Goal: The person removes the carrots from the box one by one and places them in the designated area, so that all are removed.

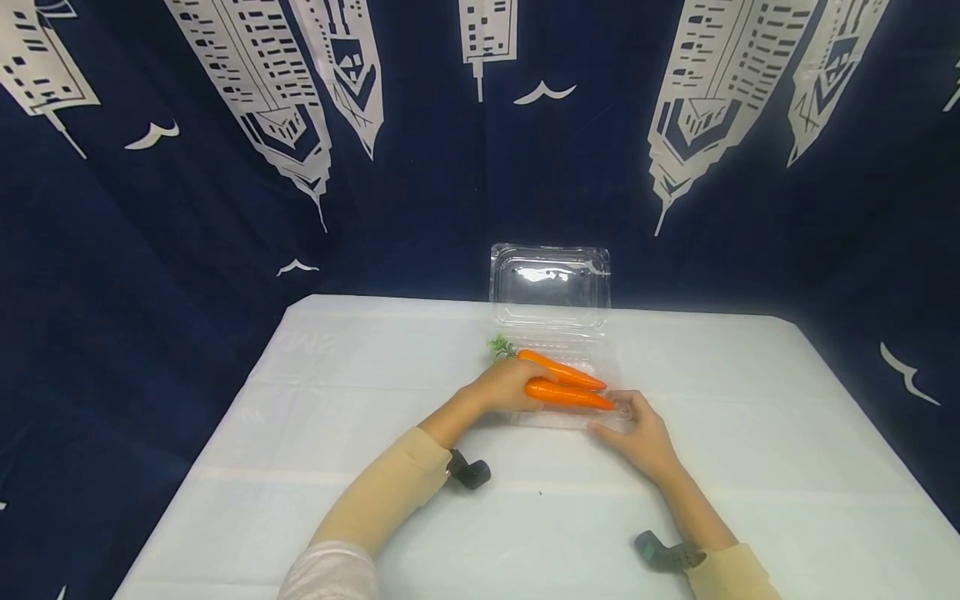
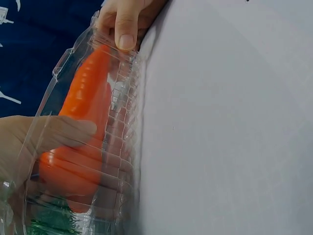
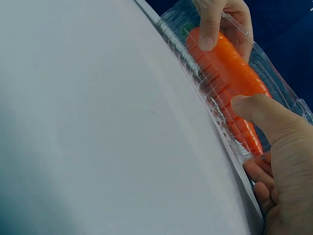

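Two orange carrots, a nearer one (image 1: 573, 395) and a farther one (image 1: 562, 369), lie side by side at a clear plastic clamshell container (image 1: 555, 420). Green leafy tops (image 1: 501, 346) show at their left end. My left hand (image 1: 512, 383) grips the nearer carrot near its thick end, thumb on the near side, its other fingers partly hidden behind. At the container's right end, my right hand (image 1: 641, 435) holds the corner; in the right wrist view its thumb (image 3: 254, 110) lies over the rim and its fingers curl beneath. The carrots' narrow tips point toward this hand.
The container's hinged lid (image 1: 551, 287) stands raised at the back, near the far edge of the white-covered table (image 1: 360, 400). Behind the table hangs a dark blue cloth (image 1: 420, 208) with white building prints. Dark wrist devices sit on both forearms.
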Demonstrator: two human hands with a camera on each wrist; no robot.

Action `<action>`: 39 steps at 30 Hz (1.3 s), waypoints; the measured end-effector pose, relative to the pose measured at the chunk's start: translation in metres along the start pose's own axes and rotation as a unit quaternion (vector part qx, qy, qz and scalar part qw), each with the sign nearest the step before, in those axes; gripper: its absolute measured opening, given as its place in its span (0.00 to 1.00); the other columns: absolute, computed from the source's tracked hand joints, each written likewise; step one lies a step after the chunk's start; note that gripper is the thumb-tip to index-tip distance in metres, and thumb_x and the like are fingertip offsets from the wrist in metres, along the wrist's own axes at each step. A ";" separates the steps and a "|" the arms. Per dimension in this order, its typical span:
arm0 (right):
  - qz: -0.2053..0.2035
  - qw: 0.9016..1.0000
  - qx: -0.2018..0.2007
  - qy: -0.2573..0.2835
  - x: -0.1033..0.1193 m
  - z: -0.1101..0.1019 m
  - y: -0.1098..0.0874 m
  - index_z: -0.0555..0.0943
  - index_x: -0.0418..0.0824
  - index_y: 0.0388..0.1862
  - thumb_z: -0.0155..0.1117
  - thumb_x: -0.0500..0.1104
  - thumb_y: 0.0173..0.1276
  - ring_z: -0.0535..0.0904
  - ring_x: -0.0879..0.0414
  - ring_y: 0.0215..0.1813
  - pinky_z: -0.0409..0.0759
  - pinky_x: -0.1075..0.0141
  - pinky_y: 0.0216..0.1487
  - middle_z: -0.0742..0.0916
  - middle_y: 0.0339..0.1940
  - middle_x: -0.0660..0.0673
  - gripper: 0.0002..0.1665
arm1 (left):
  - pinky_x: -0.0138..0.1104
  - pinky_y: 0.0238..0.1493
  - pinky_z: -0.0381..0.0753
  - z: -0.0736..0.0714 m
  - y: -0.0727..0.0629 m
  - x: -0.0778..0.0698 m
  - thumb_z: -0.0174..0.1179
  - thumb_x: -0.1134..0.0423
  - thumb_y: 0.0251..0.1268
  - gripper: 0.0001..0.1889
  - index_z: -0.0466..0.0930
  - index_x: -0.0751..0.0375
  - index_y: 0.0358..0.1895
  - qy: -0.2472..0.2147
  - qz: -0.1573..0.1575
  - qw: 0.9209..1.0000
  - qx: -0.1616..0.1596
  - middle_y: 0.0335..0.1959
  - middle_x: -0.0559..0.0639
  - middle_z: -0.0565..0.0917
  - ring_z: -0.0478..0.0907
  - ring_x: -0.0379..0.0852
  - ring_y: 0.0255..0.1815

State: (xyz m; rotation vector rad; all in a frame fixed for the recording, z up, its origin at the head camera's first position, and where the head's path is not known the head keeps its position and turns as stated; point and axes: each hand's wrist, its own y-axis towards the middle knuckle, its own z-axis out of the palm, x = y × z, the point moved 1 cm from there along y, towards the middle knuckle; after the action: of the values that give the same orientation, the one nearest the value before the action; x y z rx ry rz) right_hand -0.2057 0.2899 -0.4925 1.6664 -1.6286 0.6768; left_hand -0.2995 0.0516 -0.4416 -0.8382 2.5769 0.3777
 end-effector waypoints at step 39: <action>-0.010 1.000 -0.007 0.004 -0.003 0.002 0.000 0.71 0.36 0.60 0.75 0.50 0.58 0.70 0.38 0.63 0.66 0.40 0.63 0.80 0.59 0.36 0.36 | 0.37 0.55 0.74 -0.053 -0.038 -0.014 0.70 0.59 0.58 0.25 0.79 0.53 0.60 -0.193 -0.064 0.968 -0.148 0.57 0.47 0.81 0.77 0.42 0.49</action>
State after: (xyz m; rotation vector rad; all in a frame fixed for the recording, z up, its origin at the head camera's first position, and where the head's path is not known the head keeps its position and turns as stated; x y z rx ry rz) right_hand -0.2063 0.2904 -0.4958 1.6650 -1.6053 0.6603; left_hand -0.2815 0.0094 -0.3934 -0.9211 2.1221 0.8155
